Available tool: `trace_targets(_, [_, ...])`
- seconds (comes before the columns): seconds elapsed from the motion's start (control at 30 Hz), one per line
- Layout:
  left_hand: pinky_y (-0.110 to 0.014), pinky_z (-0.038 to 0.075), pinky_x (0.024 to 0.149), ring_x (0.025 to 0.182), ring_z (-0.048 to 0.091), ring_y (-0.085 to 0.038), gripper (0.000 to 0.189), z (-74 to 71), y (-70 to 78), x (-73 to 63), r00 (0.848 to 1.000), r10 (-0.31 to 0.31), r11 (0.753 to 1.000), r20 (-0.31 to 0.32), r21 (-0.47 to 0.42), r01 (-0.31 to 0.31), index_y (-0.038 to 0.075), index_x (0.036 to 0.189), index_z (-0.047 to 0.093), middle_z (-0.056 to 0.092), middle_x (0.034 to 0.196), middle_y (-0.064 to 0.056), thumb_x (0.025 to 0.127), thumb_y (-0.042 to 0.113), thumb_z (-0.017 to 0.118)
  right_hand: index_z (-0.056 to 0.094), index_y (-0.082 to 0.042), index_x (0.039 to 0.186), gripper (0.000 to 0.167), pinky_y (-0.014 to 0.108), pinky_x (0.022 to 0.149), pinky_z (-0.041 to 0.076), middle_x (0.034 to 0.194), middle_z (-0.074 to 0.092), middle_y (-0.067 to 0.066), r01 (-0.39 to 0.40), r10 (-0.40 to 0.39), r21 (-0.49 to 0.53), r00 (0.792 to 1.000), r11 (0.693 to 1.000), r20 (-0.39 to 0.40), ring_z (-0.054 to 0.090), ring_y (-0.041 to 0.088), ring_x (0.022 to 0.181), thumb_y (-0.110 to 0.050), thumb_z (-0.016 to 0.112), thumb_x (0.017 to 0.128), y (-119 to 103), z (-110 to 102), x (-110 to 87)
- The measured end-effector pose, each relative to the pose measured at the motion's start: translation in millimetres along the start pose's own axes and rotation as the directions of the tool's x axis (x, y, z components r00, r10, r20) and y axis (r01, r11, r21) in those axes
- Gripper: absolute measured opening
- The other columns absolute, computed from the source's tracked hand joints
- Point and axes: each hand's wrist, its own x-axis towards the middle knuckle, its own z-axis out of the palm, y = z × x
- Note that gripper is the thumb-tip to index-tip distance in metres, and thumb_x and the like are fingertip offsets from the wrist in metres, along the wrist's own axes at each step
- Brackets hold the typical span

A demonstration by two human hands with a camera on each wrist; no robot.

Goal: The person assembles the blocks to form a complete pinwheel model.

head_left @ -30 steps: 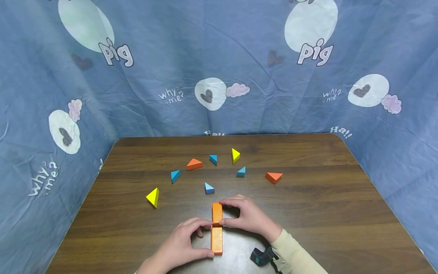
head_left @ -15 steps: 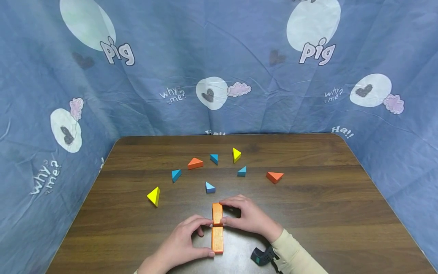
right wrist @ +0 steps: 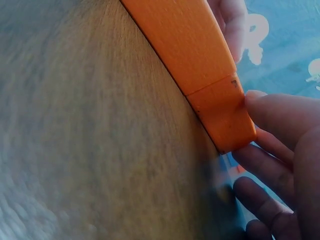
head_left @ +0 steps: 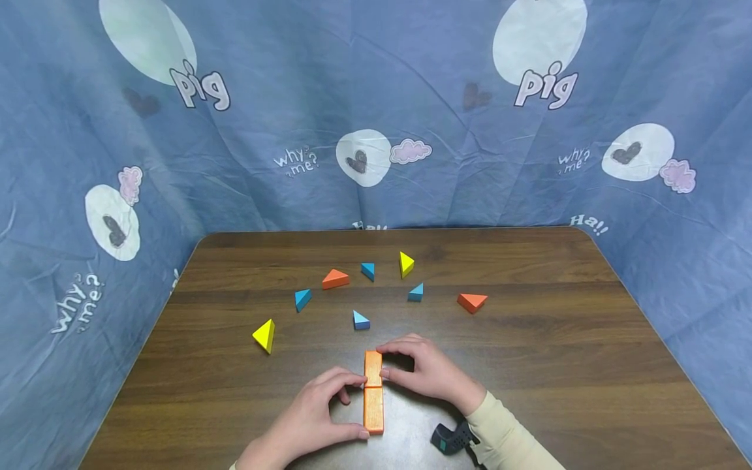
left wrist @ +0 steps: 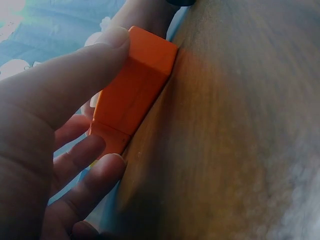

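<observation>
The left hand (head_left: 314, 412) grips the near orange block (head_left: 373, 411), its thumb at the end closer to the person and a forefinger beside the joint; the right hand (head_left: 431, 372) pinches the far orange block (head_left: 373, 369) between thumb and fingers. Both blocks lie flat, touching end to end in a line pointing toward the worktop's far edge. A black strap (head_left: 449, 440) sits at the cuff of the pale right sleeve (head_left: 511, 434). Beyond the hands, triangular blocks lie scattered and apart: a light blue one (head_left: 361, 321) nearest, three more blue ones (head_left: 302, 299) farther off, two red-orange ones (head_left: 472, 303), and two yellow ones, one (head_left: 407, 265) nearest the far edge, the other (head_left: 264, 336) toward the left edge. The worktop (head_left: 558, 378) is dark brown, wood-grained, with rounded far corners and a pale sheen around the hands. Past its far edge and both sides hangs a creased blue curtain (head_left: 446, 189) printed with white ovals, grey hearts, pink clouds and words such as "pig" and "why me?".
</observation>
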Motion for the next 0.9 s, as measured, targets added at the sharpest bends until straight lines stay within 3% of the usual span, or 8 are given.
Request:
trace_targets(0.4, [-0.024, 0.048, 0.076, 0.083, 0.056, -0.001, 0.064, -0.3, 0.8, 0.1, 1.000, 0.005, 1.000, 0.010, -0.009, -0.005, 0.025, 0.123, 0.065, 0.060, 0.113, 0.011, 0.069, 0.052, 0.087, 0.068, -0.025, 0.125, 0.041, 0.036, 0.096, 0.046, 0.119, 0.064, -0.018, 0.022, -0.022, -0.017, 1.000, 1.000, -0.010, 0.055, 0.004, 0.113, -0.048, 0.068, 0.092, 1.7, -0.3, -0.4])
trace_targets(0.6, [-0.024, 0.048, 0.076, 0.083, 0.057, -0.002, 0.064, 0.3, 0.9, 0.5, 0.999, 0.036, 0.999, 0.001, -0.014, -0.036, 0.023, 0.123, 0.065, 0.060, 0.113, 0.011, 0.070, 0.050, 0.086, 0.068, -0.023, 0.126, 0.042, 0.037, 0.096, 0.046, 0.119, 0.064, -0.017, 0.033, -0.033, -0.028, 0.999, 0.999, -0.020, 0.056, 0.005, 0.113, -0.047, 0.069, 0.091, 3.0, 0.3, -0.8])
trace_targets(0.9, [-0.027, 0.051, 0.076, 0.085, 0.059, -0.007, 0.051, -2.9, -2.1, 6.5, 0.999, 0.028, 0.995, -0.025, -0.097, -0.030, 0.024, 0.123, 0.067, 0.058, 0.120, 0.010, 0.078, 0.040, 0.084, 0.068, -0.020, 0.128, 0.046, 0.038, 0.097, 0.045, 0.122, 0.064, -0.015, 0.008, -0.008, 0.002, 0.999, 1.000, -0.042, 0.055, 0.006, 0.115, -0.048, 0.068, 0.091, 5.1, 0.9, -2.4])
